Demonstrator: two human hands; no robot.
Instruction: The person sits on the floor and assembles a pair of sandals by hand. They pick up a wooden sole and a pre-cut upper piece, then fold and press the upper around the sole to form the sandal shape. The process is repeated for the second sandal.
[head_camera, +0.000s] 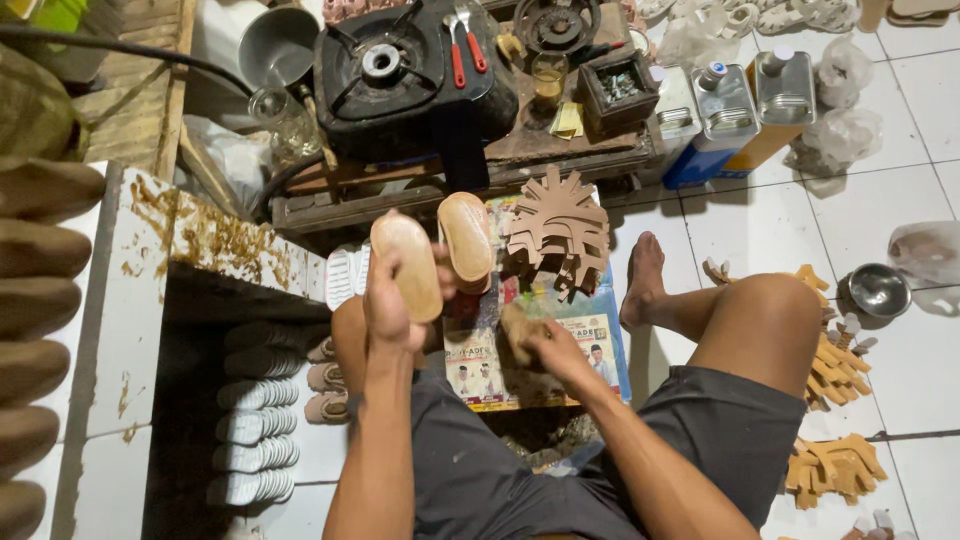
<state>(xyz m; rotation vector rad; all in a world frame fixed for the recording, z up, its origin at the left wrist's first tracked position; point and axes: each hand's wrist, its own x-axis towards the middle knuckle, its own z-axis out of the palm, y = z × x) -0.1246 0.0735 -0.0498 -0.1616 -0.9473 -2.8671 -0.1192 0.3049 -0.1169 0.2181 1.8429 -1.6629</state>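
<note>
My left hand (388, 300) is raised and grips a tan shoe sole (408, 262) by its lower end, its flat face toward me. A second tan sole (467, 237) stands just right of it; whether the same hand holds it I cannot tell. My right hand (545, 345) is lower, over a printed sheet (580, 325) on the floor, closed on a small brown piece (517, 328). A fanned pile of brown cut strap pieces (558, 232) lies on the sheet beyond my right hand.
A black gas burner (385, 65) with red-handled pliers (462, 45) sits on a low wooden bench ahead. Metal cans (725, 100) stand at right, a steel bowl (878, 290) farther right. White soles (255, 400) are stacked at left. More brown pieces (835, 365) lie beside my right knee.
</note>
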